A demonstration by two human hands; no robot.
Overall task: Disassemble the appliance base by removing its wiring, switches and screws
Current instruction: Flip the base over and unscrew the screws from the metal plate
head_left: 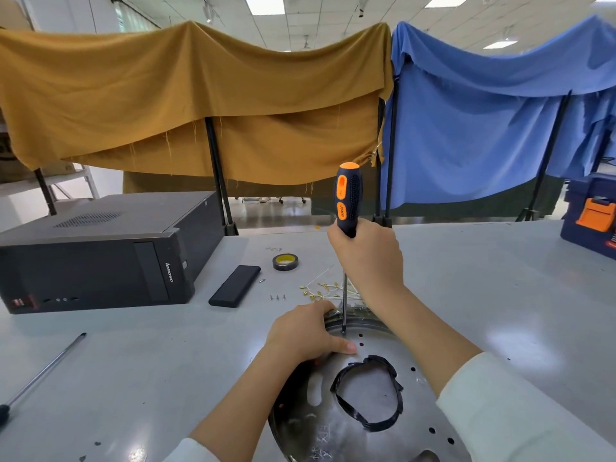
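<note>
A round metal appliance base (383, 411) lies on the grey table (150, 378) nearest the camera, a ring of black tape around its central opening. The left hand (305, 333) presses down on its far rim, fingers curled over the edge and thumb flat on the plate. Just right of those fingers, the right hand (366, 258) wraps the lower grip of an upright orange-and-black screwdriver (347, 198), its tip in a hole of the base. Beyond the fingers lie loose wires (325, 290), three screws (277, 297) and a tape roll (285, 262).
</note>
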